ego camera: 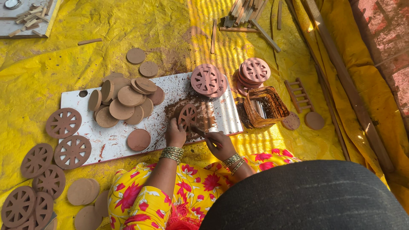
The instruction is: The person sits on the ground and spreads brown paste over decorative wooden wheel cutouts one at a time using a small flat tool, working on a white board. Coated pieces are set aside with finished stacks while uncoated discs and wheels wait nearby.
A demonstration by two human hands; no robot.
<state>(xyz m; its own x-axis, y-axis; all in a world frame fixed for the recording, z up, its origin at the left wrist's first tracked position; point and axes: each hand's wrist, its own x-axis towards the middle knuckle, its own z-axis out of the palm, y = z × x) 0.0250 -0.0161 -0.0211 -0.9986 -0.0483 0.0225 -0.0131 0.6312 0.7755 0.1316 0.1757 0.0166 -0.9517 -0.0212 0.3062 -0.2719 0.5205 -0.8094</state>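
Landmark: the white rectangular board (115, 142) lying on the yellow tarpaulin floor cover (51, 68). At the board's near edge, left hand (175, 133) with fingers curled down, pinning the brown spoked clay wheel disc (187, 116) flat on a brown-stained patch of the board. Just right of it, right hand (220, 144) closed around a thin brush (198, 131), tip touching the wheel's lower rim. Beaded bangles on both wrists. One plain tan clay disc (139, 139) lies alone on the board, left of the left hand. Further up the board, a loose heap of plain tan discs (125, 100). Off the board's left end, brown painted spoked wheels (64, 123) lie flat on the tarpaulin. Off its right end, a paint-smeared square container (264, 106). At the board's far right corner, pinkish unpainted spoked wheels (205, 79), another stack (254, 70) beyond. Farthest, a bundle of wooden sticks (245, 12).
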